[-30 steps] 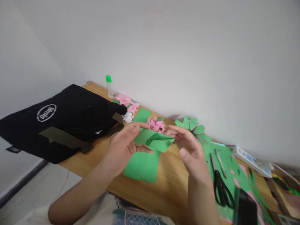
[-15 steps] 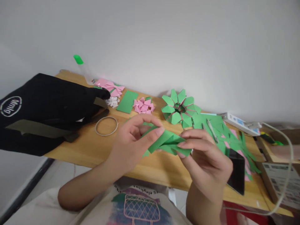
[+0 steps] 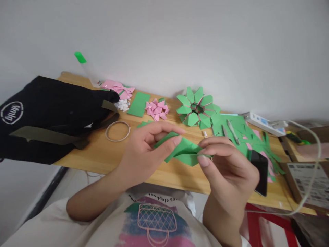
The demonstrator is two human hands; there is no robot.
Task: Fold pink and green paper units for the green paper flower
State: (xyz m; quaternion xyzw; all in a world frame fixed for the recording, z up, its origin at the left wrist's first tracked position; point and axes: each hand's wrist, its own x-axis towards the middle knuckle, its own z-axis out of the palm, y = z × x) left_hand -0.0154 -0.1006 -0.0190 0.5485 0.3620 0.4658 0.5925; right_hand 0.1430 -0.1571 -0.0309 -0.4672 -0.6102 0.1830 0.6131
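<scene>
Between my two hands, above the front of the wooden table, is a piece of folded green paper. My left hand pinches its left end, thumb on the near face and fingers behind. At the right end, the thumb and fingertips of my right hand are closed on the paper's edge. A fold along the paper's middle stands slightly apart. Beyond my hands sits a ring-shaped green paper flower with pink edges inside. Left of it lies a heap of small folded pink paper pieces.
A black bag covers the table's left side, beside a ring of tape. Green sheets and white scraps lie at the back. On the right are green cuttings, a craft knife, a phone and a power strip.
The view has tilted slightly, so the table appears higher. My right fingertips have shifted along the green paper's edge, and its fold looks flatter. Both hands keep hold of it.
</scene>
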